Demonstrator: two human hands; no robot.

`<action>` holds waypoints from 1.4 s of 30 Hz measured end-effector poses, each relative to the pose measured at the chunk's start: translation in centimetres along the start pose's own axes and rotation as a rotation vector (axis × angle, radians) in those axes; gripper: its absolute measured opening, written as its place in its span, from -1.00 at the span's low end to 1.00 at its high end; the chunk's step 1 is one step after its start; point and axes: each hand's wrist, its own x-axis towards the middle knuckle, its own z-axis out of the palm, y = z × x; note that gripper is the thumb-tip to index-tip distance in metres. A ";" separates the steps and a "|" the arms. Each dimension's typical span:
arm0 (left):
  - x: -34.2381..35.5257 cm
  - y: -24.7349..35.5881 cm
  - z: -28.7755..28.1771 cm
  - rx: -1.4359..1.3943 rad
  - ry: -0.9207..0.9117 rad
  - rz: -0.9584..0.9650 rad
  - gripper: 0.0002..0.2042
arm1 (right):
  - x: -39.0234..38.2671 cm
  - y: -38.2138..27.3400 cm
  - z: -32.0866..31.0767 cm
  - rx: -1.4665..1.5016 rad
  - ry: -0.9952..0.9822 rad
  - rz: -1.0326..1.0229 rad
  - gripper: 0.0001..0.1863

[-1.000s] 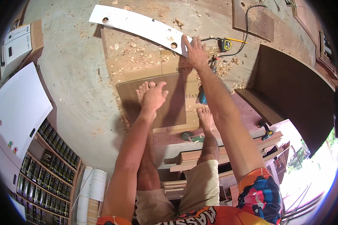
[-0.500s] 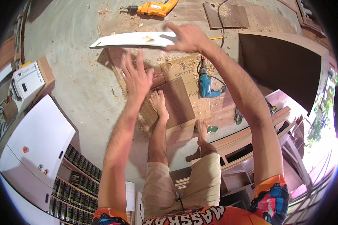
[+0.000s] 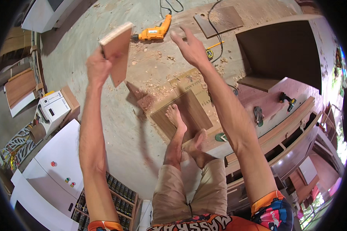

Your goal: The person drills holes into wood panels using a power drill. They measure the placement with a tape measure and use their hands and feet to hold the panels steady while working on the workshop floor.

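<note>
My left hand (image 3: 98, 67), somewhat blurred, grips a flat board (image 3: 120, 52), held up on edge with its wooden face showing. My right hand (image 3: 191, 48) is open and apart from the board, fingers raised, with an orange drill (image 3: 152, 34) behind to its left and a yellow tape measure (image 3: 209, 54) just beyond it. My bare feet are on or beside a brown panel (image 3: 192, 115) lying on cardboard (image 3: 186, 79) scattered with shavings.
A dark open cabinet (image 3: 277, 54) stands at right, with a cordless drill (image 3: 286, 101), sandals (image 3: 258, 115) and stacked timber (image 3: 270, 148) below it. A white cabinet with buttons (image 3: 54, 152) and a boxy machine (image 3: 50, 109) are at left. A loose panel (image 3: 218, 21) lies at top, near cables.
The board has swung left and turned from its white face to a wooden one. My left hand has risen and taken hold of it; my right hand has let go. My right foot has moved inward.
</note>
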 end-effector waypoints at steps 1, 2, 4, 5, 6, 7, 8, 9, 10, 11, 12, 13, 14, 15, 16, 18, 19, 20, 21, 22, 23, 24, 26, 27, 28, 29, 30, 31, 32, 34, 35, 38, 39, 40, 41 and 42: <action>-0.3 2.5 -1.1 -0.063 0.042 -0.105 -0.65 | -1.9 2.6 -1.0 -0.070 0.021 0.035 0.13; -0.8 4.2 -2.2 -0.187 0.081 -0.071 -0.68 | -3.7 4.6 -1.5 -0.075 -0.059 0.081 0.11; -2.7 8.1 -5.2 -0.312 0.096 0.031 -0.70 | -9.1 7.5 -1.5 -0.056 -0.115 0.050 0.09; -3.9 10.1 -6.3 -0.314 0.085 0.102 -0.71 | -11.8 8.2 -1.4 -0.040 -0.090 -0.038 0.08; -5.4 11.5 -6.7 -0.350 0.017 0.087 -0.72 | -14.0 8.1 -1.7 -0.037 -0.049 -0.095 0.08; -6.7 12.8 -7.5 -0.382 -0.048 0.083 -0.72 | -15.9 7.5 -2.0 -0.031 0.001 -0.158 0.08; -7.9 13.7 -7.6 -0.420 -0.118 0.070 -0.72 | -17.6 7.3 -2.7 -0.035 0.048 -0.213 0.08; -9.0 12.9 -8.0 -0.592 -0.142 -0.029 -0.68 | -19.1 6.1 -3.4 -0.013 0.028 -0.235 0.09; -10.5 13.5 -7.4 -0.810 -0.233 -0.117 -0.62 | -20.8 5.5 -4.5 -0.016 0.004 -0.252 0.10; -11.8 14.4 -7.1 -1.016 -0.311 -0.223 -0.56 | -21.7 5.1 -6.0 -0.018 -0.020 -0.273 0.11; -13.2 16.0 -5.8 -1.092 -0.440 -0.222 -0.51 | -22.8 5.7 -7.4 0.129 -0.286 -0.178 0.13; -14.1 18.2 -5.1 -1.149 -0.566 -0.216 -0.47 | -23.6 6.4 -9.2 0.284 -0.546 -0.106 0.14; -15.3 18.9 -3.4 -1.080 -0.611 -0.130 -0.50 | -24.4 7.2 -10.9 0.437 -0.811 -0.037 0.16; -16.6 19.6 -1.1 -1.028 -0.647 -0.040 -0.51 | -26.0 8.2 -12.3 0.628 -0.961 -0.011 0.22; -18.3 19.5 1.0 -0.981 -0.631 0.024 -0.54 | -28.1 9.0 -12.8 0.833 -1.112 -0.002 0.28; -22.3 17.5 9.8 -1.146 -0.597 -0.187 -0.49 | -34.3 14.8 -12.9 1.040 -1.116 0.041 0.34; -23.6 17.0 12.5 -1.263 -0.590 -0.303 -0.46 | -36.3 16.6 -12.4 1.145 -1.134 0.054 0.37; -24.4 17.1 14.3 -1.458 -0.661 -0.439 -0.44 | -37.7 17.4 -12.1 1.131 -1.046 0.084 0.39; -24.6 16.7 16.1 -1.465 -0.729 -0.485 -0.40 | -38.8 17.9 -12.5 1.104 -0.952 0.131 0.41; -25.0 16.5 17.9 -1.478 -0.798 -0.534 -0.36 | -40.3 19.0 -12.8 1.070 -0.858 0.186 0.42; -25.9 16.0 19.4 -1.489 -0.870 -0.586 -0.32 | -42.7 21.0 -12.0 0.933 -0.692 0.326 0.33; -26.6 15.1 21.3 -1.428 -0.739 -0.660 -0.33 | -44.0 24.0 -11.3 0.771 -0.574 0.365 0.27; -25.9 11.0 24.5 -1.290 -0.477 -0.743 -0.34 | -45.7 29.3 -8.5 0.060 -0.251 0.445 0.24; -22.9 4.3 25.3 -1.137 -0.437 -0.792 -0.30 | -44.2 31.5 -6.2 -0.077 -0.126 0.433 0.26; -20.9 -1.2 25.9 -0.989 -0.394 -0.860 -0.26 | -43.3 33.3 -4.2 -0.225 -0.015 0.442 0.28; -22.3 -2.1 28.6 -0.769 -0.530 -0.774 -0.29 | -44.2 37.2 -2.9 -0.352 0.017 0.441 0.27; -22.3 -2.5 30.6 -0.545 -0.642 -0.664 -0.31 | -44.6 39.9 -2.0 -0.394 0.049 0.437 0.27; -21.7 -3.4 31.5 -0.301 -0.739 -0.545 -0.33 | -44.6 41.7 -0.3 -0.417 0.081 0.429 0.27; -21.7 -4.1 33.4 -0.297 -0.832 -0.412 -0.36 | -44.4 43.2 1.7 -0.438 0.113 0.417 0.27; -21.2 -5.0 36.4 -0.222 -0.906 -0.159 -0.43 | -42.4 44.7 6.0 -0.413 0.137 0.387 0.24; -21.8 -4.9 38.0 -0.181 -0.912 -0.046 -0.46 | -42.0 46.0 7.7 -0.423 0.163 0.356 0.23; -23.8 -2.5 41.8 -0.009 -0.900 0.143 -0.51 | -41.1 49.9 10.6 -0.450 0.161 0.330 0.23; -23.6 -3.2 42.3 0.038 -0.878 0.224 -0.52 | -40.2 50.5 11.7 -0.437 0.165 0.318 0.23; -23.5 -4.0 42.7 0.086 -0.852 0.305 -0.53 | -39.3 51.1 12.6 -0.424 0.170 0.300 0.23; -23.9 -4.8 43.0 -0.003 -0.771 0.279 -0.56 | -38.9 51.3 13.5 -0.424 0.170 0.284 0.24; -23.4 -4.9 43.5 0.044 -0.768 0.268 -0.58 | -38.0 51.7 13.7 -0.437 0.195 0.258 0.24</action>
